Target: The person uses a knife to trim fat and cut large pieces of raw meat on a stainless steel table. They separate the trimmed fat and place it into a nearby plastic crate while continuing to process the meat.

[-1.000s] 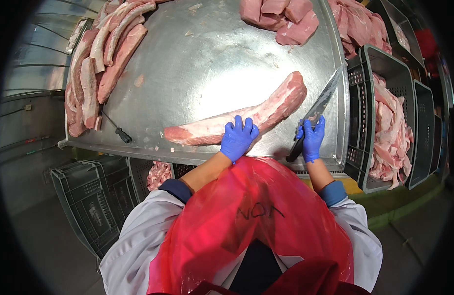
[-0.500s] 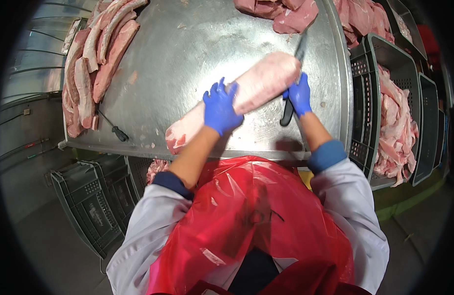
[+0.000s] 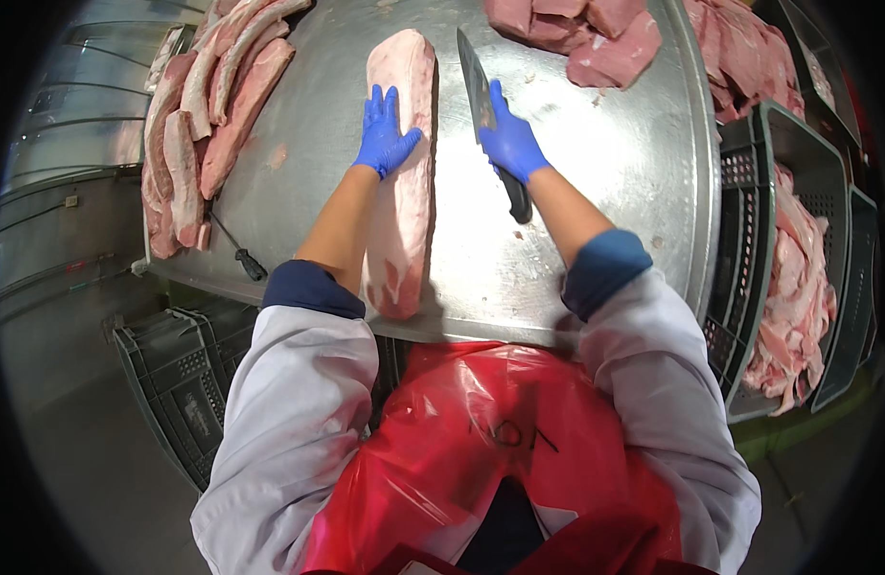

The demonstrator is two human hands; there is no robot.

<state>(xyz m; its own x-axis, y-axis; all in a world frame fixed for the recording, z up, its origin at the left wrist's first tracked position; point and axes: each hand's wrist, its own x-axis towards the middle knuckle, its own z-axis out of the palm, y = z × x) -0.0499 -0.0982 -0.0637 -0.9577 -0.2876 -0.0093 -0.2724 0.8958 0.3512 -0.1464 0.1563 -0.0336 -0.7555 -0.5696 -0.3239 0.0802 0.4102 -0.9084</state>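
A long slab of pale, fat-covered meat (image 3: 404,220) lies lengthwise in front of me on the steel table (image 3: 576,259). My left hand (image 3: 386,134), in a blue glove, rests on its upper half with the fingers spread. To the right of the meat, my blue-gloved right hand (image 3: 512,140) is closed around a knife (image 3: 474,77). The blade points away from me, its tip level with the far end of the slab, and the black handle sticks out below my palm. Knife and meat are apart.
Long meat strips (image 3: 233,134) are heaped at the table's left, beside a dark-handled tool (image 3: 248,262). Trimmed meat chunks (image 3: 610,53) lie at the far right. A grey crate (image 3: 782,129) of pale trimmings (image 3: 792,297) stands right of the table; another crate (image 3: 174,374) is below left.
The slab has turned from a slant to lying straight away from me, further left. My left hand moved up and left with it; my right hand brought the knife away from the meat.
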